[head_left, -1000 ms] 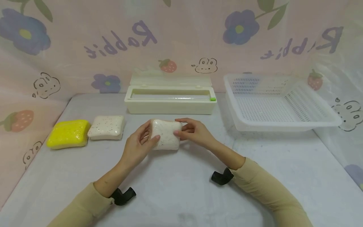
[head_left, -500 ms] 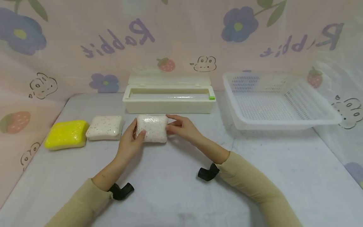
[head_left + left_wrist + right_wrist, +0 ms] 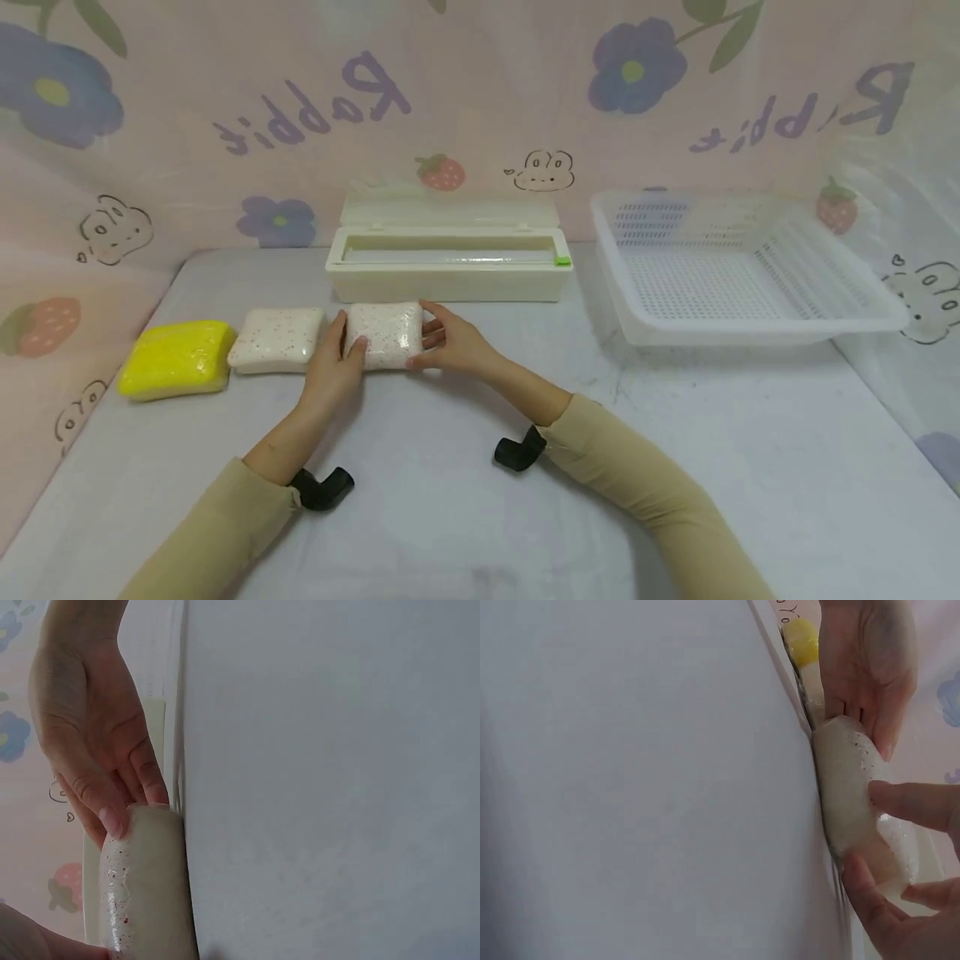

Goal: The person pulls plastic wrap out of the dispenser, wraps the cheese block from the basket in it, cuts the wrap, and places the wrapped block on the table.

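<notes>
Side by side on the table, both hands hold a white, red-speckled, pillow-shaped block (image 3: pixel 386 329) in shiny clear film. My left hand (image 3: pixel 330 367) grips its left end, thumb on top. At the right end, my right hand (image 3: pixel 457 343) holds it between thumb and fingers, its fingertips on the block (image 3: pixel 847 795) in the right wrist view. The block lies low, its underside at the table in the wrist views. Just left of it lies a second speckled white block (image 3: pixel 276 340), partly behind my left hand, then a yellow block (image 3: pixel 177 360).
Behind the hands stands a cream film dispenser box (image 3: pixel 450 285) with its lid up and a roll inside. To the back right is a white perforated plastic basket (image 3: pixel 750 327). A printed curtain (image 3: pixel 480 100) closes off the rear of the white table (image 3: pixel 450 517).
Both hands have carried the speckled block leftward and lowered it beside the other speckled block. The right thumb has come to its near right corner.
</notes>
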`<state>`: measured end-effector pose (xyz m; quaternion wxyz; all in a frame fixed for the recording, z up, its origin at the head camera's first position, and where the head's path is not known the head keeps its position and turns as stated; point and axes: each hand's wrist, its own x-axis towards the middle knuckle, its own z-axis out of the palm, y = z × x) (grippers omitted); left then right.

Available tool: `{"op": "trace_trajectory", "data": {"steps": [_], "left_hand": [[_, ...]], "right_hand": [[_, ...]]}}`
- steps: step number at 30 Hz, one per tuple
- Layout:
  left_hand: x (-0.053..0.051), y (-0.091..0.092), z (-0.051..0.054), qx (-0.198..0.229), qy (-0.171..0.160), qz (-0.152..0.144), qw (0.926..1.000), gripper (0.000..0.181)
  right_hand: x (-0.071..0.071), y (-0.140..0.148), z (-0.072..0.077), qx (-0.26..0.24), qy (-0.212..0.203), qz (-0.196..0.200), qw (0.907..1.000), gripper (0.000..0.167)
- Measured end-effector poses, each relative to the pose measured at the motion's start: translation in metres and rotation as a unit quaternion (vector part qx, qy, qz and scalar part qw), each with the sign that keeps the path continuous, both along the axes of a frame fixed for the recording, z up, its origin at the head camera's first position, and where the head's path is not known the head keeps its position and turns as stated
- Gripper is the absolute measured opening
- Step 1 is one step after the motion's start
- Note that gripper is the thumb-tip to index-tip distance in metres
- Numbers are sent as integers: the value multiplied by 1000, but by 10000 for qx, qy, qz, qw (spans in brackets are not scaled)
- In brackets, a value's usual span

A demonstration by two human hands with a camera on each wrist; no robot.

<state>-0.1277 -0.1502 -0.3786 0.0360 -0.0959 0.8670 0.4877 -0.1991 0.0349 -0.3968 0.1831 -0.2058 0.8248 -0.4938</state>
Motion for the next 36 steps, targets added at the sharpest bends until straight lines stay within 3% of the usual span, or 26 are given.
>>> {"op": "trace_trajectory", "data": {"steps": [5,12,17,20,23,28,30,33,36], "left_hand": [[-7,-2,-1,-71,-145,34,9999,59],[-15,-5,-1,-752,-129,-189,9969,58],[-16,-7,1,-522,-270,-172,9981,61],[-13,-8,1,-371,-105,-139,9992,63],[-11,-7,0,-524,414,-263,9974,65],[-12,0,-2,-874,1474,-587,9835,64],[-13,4,-2,-1034,1761,-644,9768,63],[-14,8,-1,-1436,1954,-655,9679,66],[-15,12,-1,-1756,2144,-703,9582,72]], "right_hand": [[-4,-3,-2,278,-3,-50,9996,89],[-11,-2,1,898,115,22,9959,88],[-17,7,-2,852,84,110,9963,86],[-19,16,-2,688,94,90,9975,83],[-20,25,-1,408,224,-30,9989,76],[-17,38,5,-183,837,-364,9957,52],[-15,44,8,-261,1342,-465,9895,46],[-14,52,10,-140,2220,-534,9735,42],[-12,60,11,302,3190,-564,9456,41]]}}
